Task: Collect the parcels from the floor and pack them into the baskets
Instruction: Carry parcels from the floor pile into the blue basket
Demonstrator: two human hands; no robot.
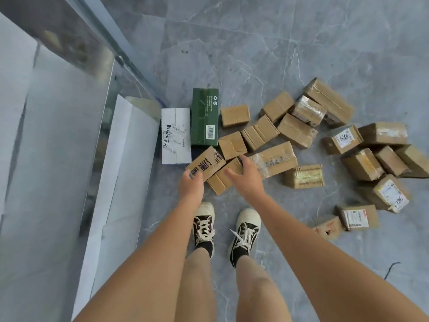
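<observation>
- Cardboard parcels lie scattered over the grey tiled floor [255,54], most of them ahead and to the right of the person's feet; no basket can be made out in this view.
- Left hand [190,184]: its grip is on the near end of a printed brown parcel [205,165], which sits tilted with its far end raised. The fingers are hidden under the carton, so how far they curl round it cannot be told.
- Right hand [245,174]: fingers extended and spread, not closed on anything, resting on or just above a plain brown parcel [224,176] that lies just beside the printed one.
- Key relation: both parcels lie side by side directly ahead of the hands, their long axes running diagonally from near-left to far-right. The left hand is nearer the printed parcel, the right hand nearer the plain one.
- Judgement: the coming move is likely a lift of this pair, one carton per hand, each taken across its short width.
- Neighbours: a green box [204,117] and a white box [176,135] stand just beyond, near the glass partition [69,112] on the left.
</observation>
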